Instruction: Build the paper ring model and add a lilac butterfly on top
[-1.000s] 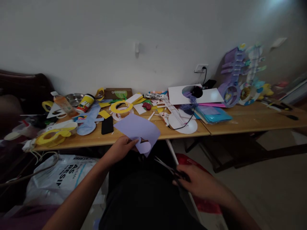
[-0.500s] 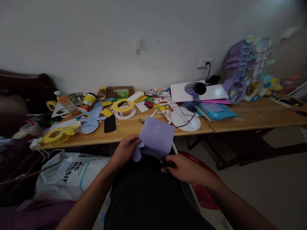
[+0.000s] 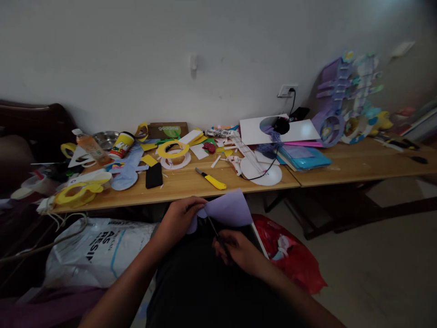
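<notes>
My left hand pinches a sheet of purple paper near its left edge, above my lap. A curved, partly cut flap of the sheet hangs below those fingers. Closed around the handles of dark scissors is my right hand. The scissor blades point up and left, meeting the paper close to my left fingertips. Most of the handles are hidden by my right fingers. On the table edge beyond the sheet lies a yellow utility knife.
The wooden table bears paper scraps, a yellow paper ring, a black phone, a glue gun and a bottle. Below stand a white sack and a red bag. A purple paper model stands far right.
The purple sheet has tilted and lowered, uncovering the utility knife. My right hand has moved left and slightly down, bringing the scissors to the paper near my left fingers.
</notes>
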A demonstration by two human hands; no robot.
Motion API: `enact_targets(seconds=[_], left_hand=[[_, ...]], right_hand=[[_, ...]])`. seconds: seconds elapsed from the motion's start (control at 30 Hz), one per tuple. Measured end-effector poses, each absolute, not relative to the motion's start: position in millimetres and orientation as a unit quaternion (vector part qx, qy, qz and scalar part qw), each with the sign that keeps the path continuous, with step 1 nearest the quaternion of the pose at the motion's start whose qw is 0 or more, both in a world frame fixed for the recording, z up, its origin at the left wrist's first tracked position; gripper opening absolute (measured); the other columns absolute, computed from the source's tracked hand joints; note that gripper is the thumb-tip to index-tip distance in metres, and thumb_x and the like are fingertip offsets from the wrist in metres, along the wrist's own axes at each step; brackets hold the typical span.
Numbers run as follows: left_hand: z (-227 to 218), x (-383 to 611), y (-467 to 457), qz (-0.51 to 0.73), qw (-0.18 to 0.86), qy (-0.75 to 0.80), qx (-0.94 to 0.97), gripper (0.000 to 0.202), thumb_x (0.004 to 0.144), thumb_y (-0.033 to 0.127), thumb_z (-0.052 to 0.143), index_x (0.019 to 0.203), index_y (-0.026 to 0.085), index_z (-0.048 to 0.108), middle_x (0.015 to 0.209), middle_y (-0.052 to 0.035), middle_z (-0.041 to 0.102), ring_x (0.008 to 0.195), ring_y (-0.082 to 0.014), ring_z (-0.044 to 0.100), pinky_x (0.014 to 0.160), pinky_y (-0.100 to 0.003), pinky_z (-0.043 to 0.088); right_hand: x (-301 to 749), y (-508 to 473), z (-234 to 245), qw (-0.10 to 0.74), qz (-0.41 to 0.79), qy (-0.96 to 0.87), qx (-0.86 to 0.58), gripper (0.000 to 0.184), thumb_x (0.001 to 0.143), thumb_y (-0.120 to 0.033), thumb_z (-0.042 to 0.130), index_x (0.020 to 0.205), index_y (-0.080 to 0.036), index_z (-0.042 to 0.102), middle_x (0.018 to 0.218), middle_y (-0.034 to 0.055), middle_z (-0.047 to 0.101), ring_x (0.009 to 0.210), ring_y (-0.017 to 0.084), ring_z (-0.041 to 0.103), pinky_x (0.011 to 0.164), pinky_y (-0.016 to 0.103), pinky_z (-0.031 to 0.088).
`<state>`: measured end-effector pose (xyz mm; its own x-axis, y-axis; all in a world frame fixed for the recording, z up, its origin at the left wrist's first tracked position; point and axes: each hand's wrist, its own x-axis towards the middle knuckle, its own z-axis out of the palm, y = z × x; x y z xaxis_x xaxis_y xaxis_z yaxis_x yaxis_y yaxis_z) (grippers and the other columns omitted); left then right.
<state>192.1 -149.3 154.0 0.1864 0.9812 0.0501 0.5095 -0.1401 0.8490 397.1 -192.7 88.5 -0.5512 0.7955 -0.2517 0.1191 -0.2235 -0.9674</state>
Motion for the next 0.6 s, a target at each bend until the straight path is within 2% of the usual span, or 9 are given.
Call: enact_targets(seconds=[0.23, 0.37, 0.47, 0.53, 0.6], left_hand=[[150.8, 189.0, -146.0, 0.311, 0.367, 0.529, 0.7, 0.03, 0.09, 0.029, 0.053, 0.108, 0.023, 0.077, 0.111, -0.0049, 0.077, 0.104, -0.0237, 0.069, 0.097, -0.036, 0.047], [147.5, 189.5, -150.7, 0.326, 0.395, 0.515, 0.688, 0.037, 0.084, 0.029, 0.065, 0.12, 0.027, 0.07, 0.119, -0.0041, 0.073, 0.109, -0.0238, 0.065, 0.098, -0.036, 0.047], [138.5, 199.6, -156.6, 0.384, 0.476, 0.528, 0.589, 0.048, 0.076, 0.031, 0.073, 0.123, 0.023, 0.065, 0.103, -0.0048, 0.074, 0.09, -0.0212, 0.068, 0.078, -0.031, 0.052], [129.3, 209.7, -160.0, 0.433, 0.538, 0.531, 0.491, 0.039, 0.074, 0.034, 0.076, 0.109, 0.018, 0.067, 0.086, -0.0033, 0.073, 0.074, -0.0172, 0.066, 0.066, -0.026, 0.05], [119.8, 219.5, -162.4, 0.471, 0.579, 0.522, 0.412, 0.033, 0.07, 0.037, 0.079, 0.092, 0.015, 0.067, 0.075, -0.002, 0.071, 0.065, -0.0138, 0.063, 0.062, -0.023, 0.048]], right_hand=[[394.2, -197.7, 76.3, 0.297, 0.646, -0.559, -0.428, 0.019, 0.086, -0.034, 0.055, 0.076, -0.017, 0.057, 0.07, -0.0009, 0.057, 0.052, 0.009, 0.046, 0.048, 0.021, 0.036], [395.2, -198.3, 76.7, 0.31, 0.606, -0.578, -0.449, 0.021, 0.088, -0.034, 0.055, 0.076, -0.017, 0.057, 0.07, -0.0003, 0.057, 0.058, 0.011, 0.049, 0.053, 0.022, 0.039], [395.4, -198.4, 78.7, 0.329, 0.555, -0.601, -0.471, 0.02, 0.087, -0.035, 0.058, 0.08, -0.017, 0.06, 0.076, 0.0024, 0.062, 0.068, 0.015, 0.055, 0.061, 0.024, 0.043], [395.3, -198.4, 78.3, 0.34, 0.525, -0.616, -0.478, 0.017, 0.088, -0.033, 0.058, 0.086, -0.016, 0.063, 0.082, 0.0043, 0.066, 0.075, 0.016, 0.058, 0.068, 0.026, 0.045], [395.1, -198.4, 76.5, 0.349, 0.506, -0.624, -0.481, 0.017, 0.089, -0.031, 0.057, 0.089, -0.016, 0.063, 0.085, 0.0051, 0.067, 0.077, 0.017, 0.06, 0.071, 0.027, 0.046]])
